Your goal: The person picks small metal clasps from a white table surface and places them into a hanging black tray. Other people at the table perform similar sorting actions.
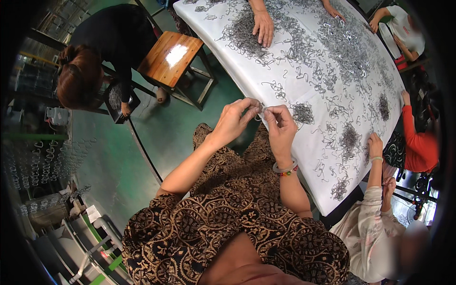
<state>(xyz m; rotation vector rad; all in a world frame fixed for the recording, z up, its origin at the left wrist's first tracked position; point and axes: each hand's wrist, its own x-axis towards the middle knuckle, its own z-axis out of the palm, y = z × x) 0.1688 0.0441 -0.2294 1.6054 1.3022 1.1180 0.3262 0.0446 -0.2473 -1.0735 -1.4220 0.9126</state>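
Note:
Just off the near-left edge of the white table (304, 88), my two hands meet in front of my body. My left hand (232, 121) pinches a small grey metal hook (259, 110) between thumb and fingers. My right hand (281, 127), with bracelets at its wrist, is closed in a pinch at the other side of the same hook. Fingertips cover most of the piece, so its full shape is hidden. Closest to my right hand on the table lies a small pile of dark wire hooks (302, 114).
Larger heaps of metal hooks (244, 35) spread over the table, with co-workers' hands (262, 28) among them. A wooden stool (171, 52) stands at the far left. Beside it a person in black bends over a dark tray (115, 97). Hanging hooks (47, 161) line the left.

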